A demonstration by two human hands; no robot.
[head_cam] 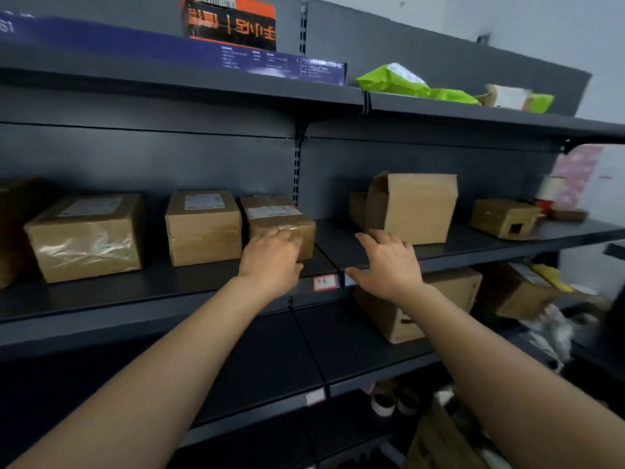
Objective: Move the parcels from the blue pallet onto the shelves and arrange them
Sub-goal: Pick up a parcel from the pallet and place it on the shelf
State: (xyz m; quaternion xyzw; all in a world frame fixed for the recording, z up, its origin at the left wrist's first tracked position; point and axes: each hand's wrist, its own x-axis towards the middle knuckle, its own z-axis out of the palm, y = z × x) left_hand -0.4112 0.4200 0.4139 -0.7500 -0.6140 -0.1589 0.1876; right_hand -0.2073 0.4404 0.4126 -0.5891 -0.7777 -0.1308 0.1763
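Standing here I'd call the job well under way but not finished: the middle shelf (473, 238) already carries a row of brown boxes, and the blue pallet is out of sight, so how many are left I cannot tell. From the left, the large taped box (84, 236) and the labelled box (203, 228) sit squarely with their fronts near the shelf edge. Next, at the labelled box's 3 o'clock and touching or just about touching it, is the small parcel (277, 214), the one being arranged now. It lies flat with its label up. Its long axis looks to run front to back, the far end pointing towards about 11 o'clock, so it seems slightly skewed against its neighbours and may want straightening. The left hand (270, 262) holds its near end, fingers together and curled over the top front edge. At the parcel's 3 o'clock the right hand (389, 262) hovers over bare shelf, fingers spread, holding nothing. Further along at 3 o'clock stands an open carton (412, 208), then a torn box (504, 218)
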